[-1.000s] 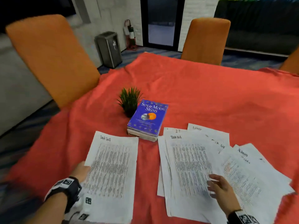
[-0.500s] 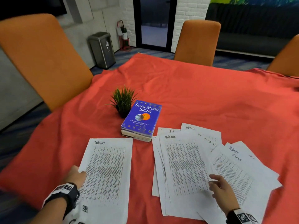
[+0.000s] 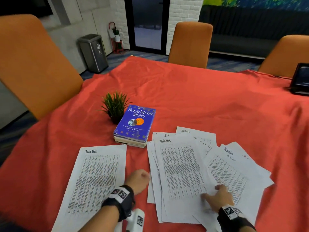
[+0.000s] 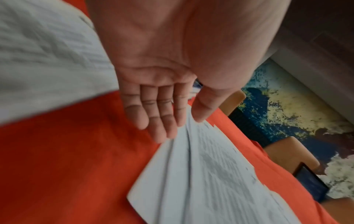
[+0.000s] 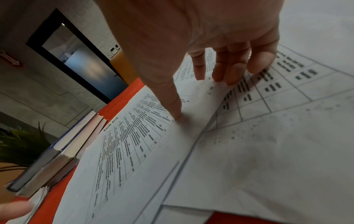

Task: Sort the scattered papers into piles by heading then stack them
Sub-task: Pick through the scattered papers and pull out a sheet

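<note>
One "Task List" sheet (image 3: 98, 181) lies alone on the red tablecloth (image 3: 184, 91) at the near left. To its right is a fanned pile of sheets (image 3: 234, 168) headed "IT", "Admin" and "Task List". Another Task List sheet (image 3: 180, 173) tops that pile. My right hand (image 3: 212, 191) pinches this top sheet's (image 5: 134, 144) right edge, with the thumb (image 5: 172, 106) on top and the fingers (image 5: 229, 71) under the lifted edge. My left hand (image 3: 142, 177) is between the single sheet and the pile. Its fingers (image 4: 162, 121) are straight, their tips at the pile's (image 4: 201, 174) left edge.
A blue book (image 3: 135, 123) lies on a short stack of books just behind the papers, with a small potted plant (image 3: 115, 106) beside it. A black tablet (image 3: 301, 79) stands at the table's right edge. Orange chairs (image 3: 33, 64) (image 3: 190, 42) surround the table.
My left hand has left the left edge of the single sheet and moved right, across it, to the pile's left edge. The right hand has stayed on the top sheet.
</note>
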The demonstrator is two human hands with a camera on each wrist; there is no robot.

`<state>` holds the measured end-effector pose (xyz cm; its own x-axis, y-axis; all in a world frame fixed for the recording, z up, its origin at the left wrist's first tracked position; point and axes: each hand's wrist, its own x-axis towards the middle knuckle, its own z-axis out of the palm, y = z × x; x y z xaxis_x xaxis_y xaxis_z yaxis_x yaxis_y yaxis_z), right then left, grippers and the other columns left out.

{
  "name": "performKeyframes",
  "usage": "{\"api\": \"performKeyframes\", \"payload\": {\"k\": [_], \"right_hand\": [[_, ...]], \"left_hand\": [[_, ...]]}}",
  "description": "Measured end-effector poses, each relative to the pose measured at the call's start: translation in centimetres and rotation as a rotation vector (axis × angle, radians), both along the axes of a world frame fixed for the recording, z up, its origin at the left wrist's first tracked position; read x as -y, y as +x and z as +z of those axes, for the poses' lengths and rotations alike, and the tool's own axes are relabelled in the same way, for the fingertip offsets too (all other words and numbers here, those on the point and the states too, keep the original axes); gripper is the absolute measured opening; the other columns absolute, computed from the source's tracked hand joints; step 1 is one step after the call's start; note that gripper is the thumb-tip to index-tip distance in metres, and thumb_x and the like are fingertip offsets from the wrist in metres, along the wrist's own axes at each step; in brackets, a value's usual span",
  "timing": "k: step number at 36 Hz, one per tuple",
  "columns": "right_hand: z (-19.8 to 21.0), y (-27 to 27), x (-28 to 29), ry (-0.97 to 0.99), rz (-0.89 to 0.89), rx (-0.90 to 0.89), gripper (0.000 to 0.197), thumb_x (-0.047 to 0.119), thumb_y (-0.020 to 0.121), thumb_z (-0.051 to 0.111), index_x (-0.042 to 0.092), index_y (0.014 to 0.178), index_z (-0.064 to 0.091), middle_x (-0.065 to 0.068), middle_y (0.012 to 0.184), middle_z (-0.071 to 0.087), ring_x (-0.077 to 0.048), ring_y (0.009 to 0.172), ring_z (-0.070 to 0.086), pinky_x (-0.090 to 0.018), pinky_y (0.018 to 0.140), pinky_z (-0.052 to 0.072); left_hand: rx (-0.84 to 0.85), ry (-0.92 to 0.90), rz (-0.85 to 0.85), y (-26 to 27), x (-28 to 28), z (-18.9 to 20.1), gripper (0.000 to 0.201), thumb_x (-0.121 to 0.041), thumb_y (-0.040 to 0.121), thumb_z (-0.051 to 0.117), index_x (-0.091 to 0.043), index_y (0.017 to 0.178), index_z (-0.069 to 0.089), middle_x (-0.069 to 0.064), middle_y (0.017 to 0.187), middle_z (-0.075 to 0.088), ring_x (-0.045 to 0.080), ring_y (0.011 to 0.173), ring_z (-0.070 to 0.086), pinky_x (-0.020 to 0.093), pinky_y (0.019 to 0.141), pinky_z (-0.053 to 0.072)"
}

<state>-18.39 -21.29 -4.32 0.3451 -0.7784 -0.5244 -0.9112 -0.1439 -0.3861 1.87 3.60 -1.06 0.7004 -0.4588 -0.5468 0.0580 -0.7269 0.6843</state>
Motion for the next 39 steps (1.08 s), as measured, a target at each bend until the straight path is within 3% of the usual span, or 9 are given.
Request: {"api": "performKeyframes", "payload": {"k": [3, 9, 17, 20, 22, 26, 29, 32, 39], "right_hand": [[0.3, 0.3, 0.0, 0.006, 0.036, -0.046, 0.059, 0.048, 0.061, 0.078, 0.019, 0.104, 0.049, -0.009, 0.108, 0.054, -0.024, 0.084, 0.061, -0.033, 0.076, 0.054], [1.5, 0.5, 0.0, 0.111, 0.255, 0.056, 0.017, 0.023, 0.082, 0.06, 0.017, 0.069, 0.053, 0.003, 0.068, 0.057, -0.011, 0.058, 0.053, -0.02, 0.05, 0.041], [3.2, 0.6, -1.9, 0.392, 0.386, 0.393, 0.025, -0.002, 0.068, 0.059, 0.01, 0.091, 0.06, 0.001, 0.073, 0.066, -0.011, 0.063, 0.061, -0.03, 0.059, 0.049], [3.4, 0.9, -2.3, 0.558, 0.316, 0.481, 0.038, 0.017, 0.071, 0.069, 0.013, 0.108, 0.059, -0.007, 0.096, 0.074, -0.023, 0.087, 0.071, -0.035, 0.074, 0.057], [3.4, 1.1, -1.9, 0.538, 0.192, 0.52, 0.047, 0.044, 0.073, 0.072, 0.021, 0.112, 0.057, -0.009, 0.102, 0.071, -0.025, 0.095, 0.068, -0.034, 0.074, 0.054], [1.8, 1.0, 1.1, -0.014, -0.02, 0.347, 0.064, 0.048, 0.074, 0.075, 0.015, 0.124, 0.052, -0.013, 0.106, 0.061, -0.031, 0.102, 0.061, -0.041, 0.087, 0.051], [1.3, 0.3, 2.6, -0.123, 0.026, 0.076, 0.085, 0.058, 0.065, 0.075, 0.022, 0.134, 0.041, -0.018, 0.125, 0.051, -0.035, 0.112, 0.055, -0.045, 0.095, 0.048], [1.0, -0.2, 3.1, -0.123, 0.123, -0.058, 0.095, 0.062, 0.061, 0.074, 0.028, 0.139, 0.031, -0.014, 0.13, 0.045, -0.033, 0.11, 0.056, -0.043, 0.093, 0.051], [1.9, 1.0, 2.4, 0.041, 0.124, 0.008, 0.046, 0.031, 0.075, 0.075, 0.019, 0.111, 0.05, -0.003, 0.098, 0.062, -0.019, 0.079, 0.059, -0.031, 0.072, 0.05]], "left_hand": [[-0.118, 0.016, -0.015, -2.0, 2.9, -0.7, 0.007, -0.015, 0.087, 0.05, -0.02, 0.082, 0.052, 0.004, 0.072, 0.055, 0.015, 0.055, 0.049, 0.02, 0.048, 0.035], [-0.1, 0.061, -0.019, -2.9, 4.4, -1.3, 0.007, -0.014, 0.084, 0.053, -0.018, 0.09, 0.051, 0.002, 0.081, 0.057, 0.017, 0.065, 0.054, 0.023, 0.056, 0.041], [-0.151, 0.034, 0.12, -1.8, 2.7, -2.5, 0.032, -0.01, 0.078, 0.058, -0.013, 0.11, 0.063, 0.0, 0.093, 0.071, 0.016, 0.081, 0.068, 0.029, 0.072, 0.057], [-0.182, 0.034, 0.15, -1.6, 1.9, -2.0, 0.022, -0.005, 0.08, 0.057, -0.012, 0.099, 0.064, 0.0, 0.087, 0.068, 0.015, 0.077, 0.064, 0.022, 0.06, 0.048], [-0.251, 0.028, 0.212, -1.5, 1.0, -2.1, 0.02, -0.004, 0.077, 0.059, -0.016, 0.093, 0.065, 0.0, 0.09, 0.069, 0.019, 0.086, 0.064, 0.025, 0.069, 0.05], [-0.371, -0.067, 0.383, -0.2, -1.7, -7.2, 0.07, -0.011, 0.05, 0.069, -0.005, 0.119, 0.06, 0.007, 0.117, 0.065, 0.027, 0.11, 0.059, 0.048, 0.102, 0.046], [-0.395, -0.083, 0.491, -1.7, -1.5, -2.7, 0.011, 0.005, 0.068, 0.054, -0.006, 0.07, 0.058, 0.009, 0.088, 0.053, 0.026, 0.093, 0.05, 0.041, 0.095, 0.042], [-0.39, -0.139, 0.582, -2.0, -1.6, -1.9, 0.036, 0.006, 0.062, 0.049, -0.019, 0.038, 0.038, 0.007, 0.07, 0.039, 0.023, 0.075, 0.038, 0.033, 0.078, 0.033], [-0.477, -0.264, 0.636, -1.6, -2.8, -4.9, 0.017, -0.002, 0.056, 0.047, -0.009, 0.071, 0.043, 0.013, 0.088, 0.051, 0.027, 0.088, 0.05, 0.048, 0.096, 0.042]]}}
